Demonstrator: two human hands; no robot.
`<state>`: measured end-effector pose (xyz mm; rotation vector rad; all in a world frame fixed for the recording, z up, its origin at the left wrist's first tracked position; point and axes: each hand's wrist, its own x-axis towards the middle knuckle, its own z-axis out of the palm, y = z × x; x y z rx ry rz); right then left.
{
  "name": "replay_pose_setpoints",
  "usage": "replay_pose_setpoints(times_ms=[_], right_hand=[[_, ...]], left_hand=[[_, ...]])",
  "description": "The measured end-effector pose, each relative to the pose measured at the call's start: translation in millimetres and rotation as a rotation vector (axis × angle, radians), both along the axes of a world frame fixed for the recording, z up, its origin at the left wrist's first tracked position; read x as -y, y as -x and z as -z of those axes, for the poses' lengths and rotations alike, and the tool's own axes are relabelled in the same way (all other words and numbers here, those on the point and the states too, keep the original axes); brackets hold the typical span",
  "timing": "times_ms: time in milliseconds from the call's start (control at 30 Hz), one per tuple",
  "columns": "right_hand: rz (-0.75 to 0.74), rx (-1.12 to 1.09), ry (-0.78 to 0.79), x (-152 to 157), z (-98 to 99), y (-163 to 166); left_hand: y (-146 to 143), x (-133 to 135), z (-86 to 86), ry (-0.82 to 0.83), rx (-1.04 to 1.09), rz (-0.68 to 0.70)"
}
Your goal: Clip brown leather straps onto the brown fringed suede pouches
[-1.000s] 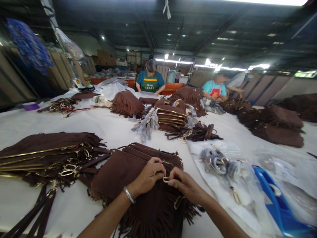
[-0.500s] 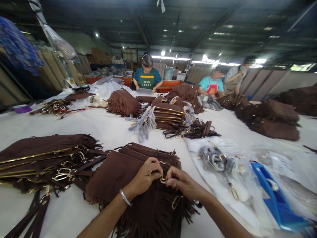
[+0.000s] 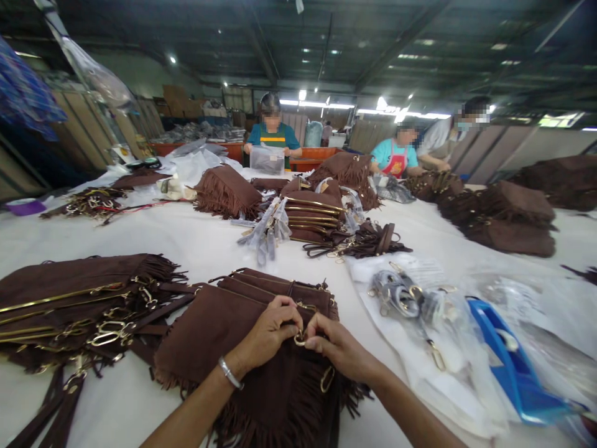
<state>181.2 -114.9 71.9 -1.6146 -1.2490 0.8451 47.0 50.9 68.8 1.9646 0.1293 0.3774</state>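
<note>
A brown suede fringed bag (image 3: 219,336) lies on top of a small stack in front of me on the white table (image 3: 196,242). Both hands meet at its upper edge. My left hand (image 3: 268,333), a silver bangle on its wrist, is closed in a pinch on a small gold metal ring (image 3: 299,339) on the bag. My right hand (image 3: 338,348) is closed on the same ring from the other side. Another gold clasp (image 3: 326,378) hangs on the fringe just below my right hand.
A stack of brown bags with gold bars and straps (image 3: 79,305) lies at left. A plastic bag of metal hardware (image 3: 405,298) and a blue tool (image 3: 513,367) lie at right. More bag piles (image 3: 317,218) fill the middle and far right. Three other people (image 3: 270,134) work at the far side.
My hands have stayed pinched on the ring, fingers shifting slightly. The person opposite me has lifted a clear plastic bag. The view has tilted down a little.
</note>
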Motion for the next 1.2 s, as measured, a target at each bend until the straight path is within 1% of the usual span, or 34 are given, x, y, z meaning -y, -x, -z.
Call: replay_pose_setpoints(times_ms=[67,200,267,333,400,467,500,567,600,633,667,733,800,900,967,1000,1100,1133,1167,1200], right_hand=[[0.014,0.023,-0.003,0,-1.8,2],[0.029,-0.006,-0.023,1,-2.7,1],[0.083,0.024,-0.035,4,-2.3,-1],[0.164,0.098,-0.027,8,-2.3,-1],[0.232,0.173,0.000,15,-3.2,2],[0.253,0.224,0.024,24,-5.6,9],[0.228,0.250,0.035,28,-7.4,12],[0.119,0.300,0.049,36,-11.7,14],[0.072,0.325,0.047,39,-13.8,12],[0.058,0.348,0.036,41,-15.5,8],[0.081,0.370,0.017,41,-16.5,2],[0.209,0.405,-0.024,36,-15.7,-11],[0.282,0.414,-0.045,29,-11.8,-22],[0.257,0.403,-0.069,18,-6.0,-26],[0.232,0.404,-0.087,14,-5.6,-28],[0.204,0.404,-0.089,13,-6.6,-31],[0.021,0.353,-0.041,10,-11.6,-55],[0.000,0.332,-0.012,8,-12.3,-68],[0.033,0.339,0.023,3,-11.6,-84],[0.113,0.374,0.061,-4,-9.3,-102]], left_hand=[[0,0,0.5,0.008,-0.006,0.002],[1,-1,-0.3,0.026,0.002,0.005],[3,1,-2.1,0.026,0.015,-0.012],[5,4,-4.6,-0.014,0.034,-0.043],[6,9,-6.8,-0.090,0.061,-0.063],[5,14,-7.5,-0.177,0.107,-0.089],[4,16,-7.1,-0.222,0.133,-0.117],[1,20,-5.2,-0.318,0.176,-0.195],[-1,23,-3.9,-0.372,0.189,-0.234],[-3,25,-2.6,-0.430,0.193,-0.268],[-5,27,-1.3,-0.495,0.189,-0.293],[-7,32,1.2,-0.630,0.167,-0.326],[-9,35,4.7,-0.756,0.143,-0.319],[-14,33,12.3,-0.881,0.127,-0.181],[-21,29,16.5,-0.886,0.124,-0.095],[-25,27,17.3,-0.864,0.124,-0.075],[-37,22,13.7,-0.752,0.124,-0.091],[-40,22,11.5,-0.724,0.125,-0.095],[-43,21,9.9,-0.707,0.129,-0.093],[-45,21,9.2,-0.702,0.138,-0.085]])
